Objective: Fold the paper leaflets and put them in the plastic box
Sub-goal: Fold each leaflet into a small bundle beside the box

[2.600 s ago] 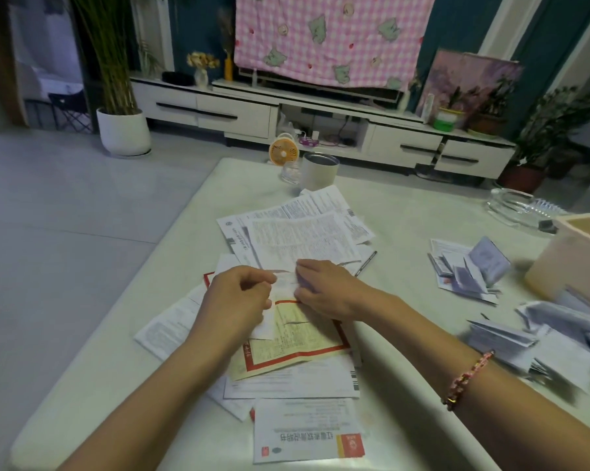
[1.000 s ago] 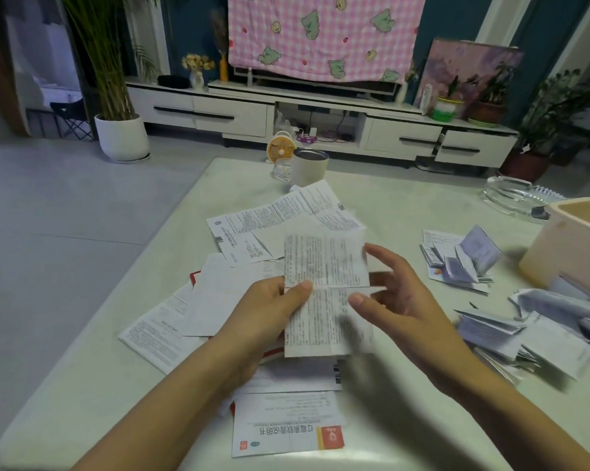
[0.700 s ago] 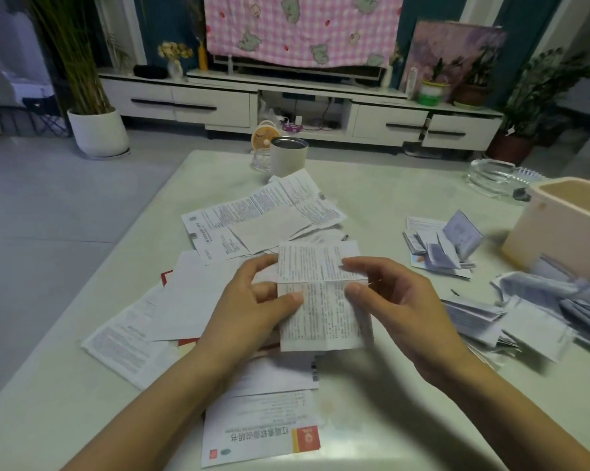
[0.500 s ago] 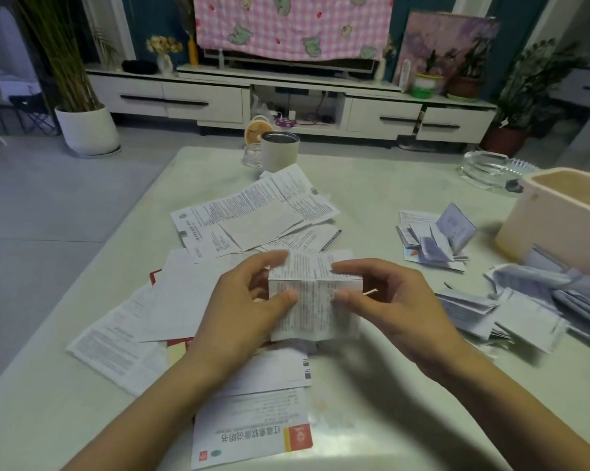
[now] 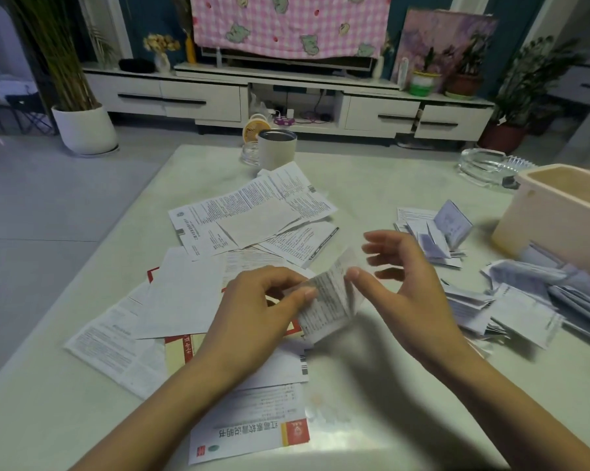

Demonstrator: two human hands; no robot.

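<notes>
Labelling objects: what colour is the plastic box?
Pale cream-beige plastic box, clearest in the head view.

The bench [image 5: 371,185] top is pale, smooth and glossy, with soft reflections near its front edge. The loose leaflets [image 5: 252,212] across its middle are thin, matt printed paper. The folded leaflet [image 5: 327,300] pinched in the left hand [image 5: 252,311] is the same paper, creased. By the right edge the plastic box [image 5: 552,226] looks smooth, cream and dull. At the far right corner is a clear glass dish [image 5: 484,164], and at the far edge a matt white cup [image 5: 277,149] with a metal rim.
</notes>
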